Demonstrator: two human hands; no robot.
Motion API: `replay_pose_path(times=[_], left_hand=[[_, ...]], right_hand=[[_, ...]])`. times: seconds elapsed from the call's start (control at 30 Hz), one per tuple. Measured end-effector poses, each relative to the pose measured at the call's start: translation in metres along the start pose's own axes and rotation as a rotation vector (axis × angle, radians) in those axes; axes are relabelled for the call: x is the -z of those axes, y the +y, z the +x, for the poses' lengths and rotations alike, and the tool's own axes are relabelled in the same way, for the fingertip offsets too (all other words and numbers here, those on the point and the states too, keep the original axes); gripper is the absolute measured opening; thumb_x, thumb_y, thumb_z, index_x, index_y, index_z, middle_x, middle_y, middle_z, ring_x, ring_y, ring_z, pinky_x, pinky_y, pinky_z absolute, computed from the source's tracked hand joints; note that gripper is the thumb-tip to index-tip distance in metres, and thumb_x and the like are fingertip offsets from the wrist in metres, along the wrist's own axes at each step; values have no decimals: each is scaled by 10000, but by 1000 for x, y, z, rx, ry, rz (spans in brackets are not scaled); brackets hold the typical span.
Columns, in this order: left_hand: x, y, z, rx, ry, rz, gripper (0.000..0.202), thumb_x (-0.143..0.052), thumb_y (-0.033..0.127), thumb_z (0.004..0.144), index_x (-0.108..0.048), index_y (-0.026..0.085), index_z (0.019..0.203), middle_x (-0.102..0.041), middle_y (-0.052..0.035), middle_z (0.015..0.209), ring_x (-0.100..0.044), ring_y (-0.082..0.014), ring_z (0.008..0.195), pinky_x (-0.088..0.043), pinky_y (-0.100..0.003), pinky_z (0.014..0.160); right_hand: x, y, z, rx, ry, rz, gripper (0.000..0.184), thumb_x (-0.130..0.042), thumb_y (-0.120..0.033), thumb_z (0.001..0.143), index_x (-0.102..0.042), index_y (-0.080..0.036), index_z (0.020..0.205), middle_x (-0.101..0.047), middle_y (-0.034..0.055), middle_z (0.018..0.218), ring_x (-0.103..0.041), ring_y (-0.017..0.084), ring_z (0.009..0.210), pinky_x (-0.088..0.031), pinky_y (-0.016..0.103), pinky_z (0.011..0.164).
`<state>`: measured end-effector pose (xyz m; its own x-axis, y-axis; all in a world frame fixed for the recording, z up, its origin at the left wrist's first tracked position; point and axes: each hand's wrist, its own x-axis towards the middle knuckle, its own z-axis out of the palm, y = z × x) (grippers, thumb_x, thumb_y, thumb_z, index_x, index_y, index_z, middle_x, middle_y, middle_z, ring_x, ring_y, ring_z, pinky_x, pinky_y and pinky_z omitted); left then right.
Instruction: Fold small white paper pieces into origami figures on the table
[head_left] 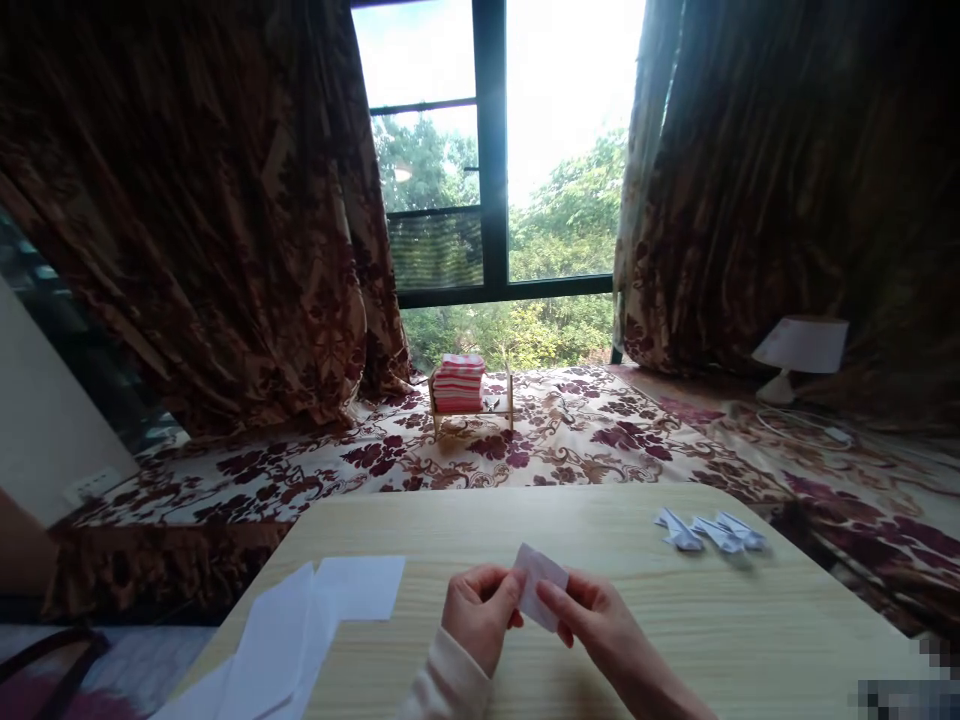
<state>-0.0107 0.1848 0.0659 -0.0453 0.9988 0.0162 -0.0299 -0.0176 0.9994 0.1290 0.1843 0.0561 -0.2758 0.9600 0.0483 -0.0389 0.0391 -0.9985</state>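
A small folded piece of white paper [541, 588] is held above the table, tilted, between my two hands. My left hand [482, 612] pinches its left edge between thumb and fingers. On the opposite side, my right hand [592, 615] grips the paper with the thumb lying on its face. The fingers behind the paper are partly hidden. Several loose white paper sheets [274, 630] overlap at the table's left side. Folded white paper figures [679, 532] sit together at the right rear of the table.
The light wooden table [510, 520] stands before a ledge with floral cloth [570, 440]. On the ledge are a small rack [512, 400] holding folded pink-and-white cloths [459, 385] and a white lamp [802, 345] with a cord. Dark curtains [285, 220] flank the window.
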Motion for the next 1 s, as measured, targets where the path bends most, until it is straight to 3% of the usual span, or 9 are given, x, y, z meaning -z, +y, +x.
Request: replay_pose_path(times=[0.1, 0.23, 0.33, 0.47, 0.57, 0.73, 0.83, 1.0], left_hand=[[2, -13, 2, 32, -13, 4, 419, -674, 521, 587, -636, 109, 525, -503, 11, 370, -423, -88, 359, -301, -203, 392], [7, -24, 4, 83, -98, -3, 465, -646, 559, 606, -622, 102, 519, -498, 6, 382, -411, -81, 353, -311, -207, 385], [11, -28, 3, 95, -186, 4, 499, -618, 591, 616, -629, 96, 550, -490, 8, 412, -434, -88, 369, -327, -212, 388], [13, -31, -2, 105, -201, 49, 479, -632, 572, 598, -652, 94, 613, -489, 14, 435, -436, -86, 385, -324, -213, 411], [11, -31, -6, 136, -190, 39, 441, -594, 547, 631, -636, 109, 607, -481, 20, 434, -418, -83, 374, -298, -212, 407], [10, -24, -9, 48, -115, 167, 317, -542, 412, 666, -586, 144, 502, -412, 44, 367, -358, -81, 369, -286, -215, 414], [13, -19, -9, 56, -132, 226, 268, -523, 344, 645, -557, 158, 455, -412, 41, 361, -358, -87, 376, -287, -218, 416], [10, -16, -10, 101, -172, 160, 374, -534, 503, 668, -567, 149, 553, -448, 29, 440, -396, -99, 412, -299, -217, 412]], right_hand=[[-4, 13, 2, -3, -52, 39, 472, -586, -575, 692, -614, -106, 659, -467, -23, 516, -333, 77, 462, -255, 212, 447], [-4, 16, 4, 69, -173, 131, 459, -559, -560, 724, -640, -116, 637, -508, -2, 556, -437, 124, 559, -351, 250, 581], [2, 14, 5, 23, -120, 125, 424, -574, -537, 723, -647, -122, 680, -498, -14, 576, -421, 119, 558, -348, 242, 579], [7, 14, 4, -13, -98, 107, 412, -599, -522, 704, -618, -118, 628, -456, -27, 546, -366, 103, 529, -315, 229, 540], [6, 15, 2, -4, -139, 102, 397, -582, -505, 729, -615, -119, 644, -464, -21, 560, -376, 109, 545, -311, 230, 543], [6, 14, 1, -21, -148, 68, 365, -611, -481, 714, -633, -118, 674, -493, -14, 580, -392, 110, 554, -322, 226, 550], [9, 14, 1, -37, -206, 26, 370, -612, -480, 707, -636, -113, 667, -488, -16, 569, -372, 100, 540, -302, 218, 520], [14, 14, -1, -110, -314, -95, 320, -599, -406, 724, -569, -124, 575, -375, -55, 499, -271, 64, 482, -197, 203, 440]])
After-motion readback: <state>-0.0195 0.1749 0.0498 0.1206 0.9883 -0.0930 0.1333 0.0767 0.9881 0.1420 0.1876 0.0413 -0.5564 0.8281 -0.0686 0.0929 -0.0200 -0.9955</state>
